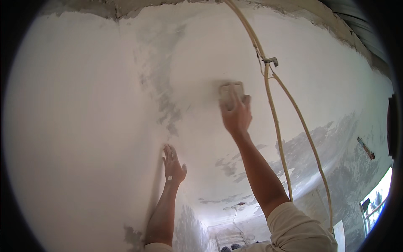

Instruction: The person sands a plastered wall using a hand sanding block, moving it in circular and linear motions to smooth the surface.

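Note:
My right hand (237, 116) presses a pale, rounded rectangular block (232, 88), which looks like a sanding pad, against a white-plastered wall (94, 94). Motion blur softens the hand and block, and the block's working face is hidden against the plaster. Lower and to the left, my left hand (173, 168) rests palm-down on the same wall, its thumb spread and nothing held. A white blotch marks it near the wrist. Between and above the hands runs a grey, patchy streak (163, 78) in the white coat.
Tan cords (275, 126) hang right of my right hand, joined at a dark metal hook (271, 60). Rough bare masonry (315, 15) edges the wall's top, below a corrugated roof (349, 15). A bright window (377, 201) and a small wall-mounted piece (366, 148) are at right.

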Demonstrator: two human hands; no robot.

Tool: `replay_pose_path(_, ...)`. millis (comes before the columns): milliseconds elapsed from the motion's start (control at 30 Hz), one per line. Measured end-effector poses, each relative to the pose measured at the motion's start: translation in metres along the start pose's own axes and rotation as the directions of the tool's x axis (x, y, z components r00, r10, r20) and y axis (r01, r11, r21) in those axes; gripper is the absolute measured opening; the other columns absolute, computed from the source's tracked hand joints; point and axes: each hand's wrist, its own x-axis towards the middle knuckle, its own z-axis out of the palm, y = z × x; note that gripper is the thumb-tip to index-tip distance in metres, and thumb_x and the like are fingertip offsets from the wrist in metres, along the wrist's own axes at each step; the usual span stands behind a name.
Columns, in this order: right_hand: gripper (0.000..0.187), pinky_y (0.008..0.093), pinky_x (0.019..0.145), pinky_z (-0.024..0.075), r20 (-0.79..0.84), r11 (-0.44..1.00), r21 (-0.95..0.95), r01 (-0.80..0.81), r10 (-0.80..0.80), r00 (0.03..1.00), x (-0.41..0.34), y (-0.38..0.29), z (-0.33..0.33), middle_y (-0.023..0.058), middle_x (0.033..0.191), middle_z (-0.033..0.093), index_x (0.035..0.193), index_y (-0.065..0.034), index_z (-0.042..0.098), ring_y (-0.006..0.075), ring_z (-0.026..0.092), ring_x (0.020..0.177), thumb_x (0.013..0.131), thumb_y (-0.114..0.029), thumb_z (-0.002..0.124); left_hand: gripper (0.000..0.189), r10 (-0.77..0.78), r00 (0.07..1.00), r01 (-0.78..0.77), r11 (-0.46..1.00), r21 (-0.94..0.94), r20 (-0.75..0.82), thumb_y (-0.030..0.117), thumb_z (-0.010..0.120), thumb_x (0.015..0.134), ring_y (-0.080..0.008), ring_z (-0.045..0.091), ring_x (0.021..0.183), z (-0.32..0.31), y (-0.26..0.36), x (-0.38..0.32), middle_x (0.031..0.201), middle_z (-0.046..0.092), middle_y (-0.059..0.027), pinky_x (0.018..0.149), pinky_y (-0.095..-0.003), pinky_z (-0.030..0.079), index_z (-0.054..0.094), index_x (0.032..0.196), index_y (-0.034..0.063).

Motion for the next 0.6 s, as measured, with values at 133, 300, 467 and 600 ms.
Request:
replay_pose_path(133,0.074,0.0548,0.095,0.0562,-0.075,0.993,-0.006,-0.115,0.114,0.991,0.007,0.051,-0.022,0.0215,0.128,0.065,0.159,-0.0298,0.053,0.0432,0.062,0.123,0.091,-0.038,0.079,0.092,-0.099,0.87,0.026,0.987,0.156,0.483,0.02,0.075,0.091,-0.0399,0.029,0.16,-0.035,0.015,0.059,0.175,0.021,-0.0252,0.123,-0.0501,0.037,0.028,0.169,0.0053)
replay_pose_path(300,0.071,0.0526,0.088,0.0584,-0.076,0.999,0.015,0.036,-0.034,0.997,-0.02,0.074,-0.01,0.0217,0.128,0.057,0.154,-0.0298,0.06,0.0408,0.064,0.114,0.086,-0.031,0.083,0.094,0.43,0.767,-0.34,0.902,0.266,-0.477,0.038,0.078,0.091,-0.0401,0.029,0.16,-0.117,0.046,0.113,0.176,0.023,-0.0219,0.123,-0.056,0.035,0.032,0.169,0.0133)
replay_pose_path(467,0.061,0.0471,0.075,0.061,-0.058,0.969,-0.081,0.235,-0.24,0.969,-0.025,0.082,0.004,0.0145,0.12,0.053,0.143,-0.027,0.071,0.0347,0.066,0.104,0.083,-0.029,0.086,0.126,0.359,0.932,-0.35,0.855,0.382,0.052,0.061,0.085,0.081,-0.0379,-0.005,0.167,-0.173,0.066,0.156,0.181,-0.004,-0.018,0.134,-0.0592,0.007,0.009,0.175,0.0246)
replay_pose_path(600,0.06,0.0435,0.069,0.0609,-0.15,0.949,-0.157,0.273,-0.296,0.943,0.007,0.063,0.012,0.0129,0.121,0.052,0.141,-0.0304,0.072,0.0329,0.065,0.107,0.083,-0.028,0.086,0.129,0.358,0.93,-0.36,0.85,0.384,0.078,0.064,0.085,0.08,-0.0382,-0.008,0.166,-0.174,0.068,0.156,0.18,-0.006,-0.018,0.134,-0.0601,0.003,0.007,0.175,0.0239)
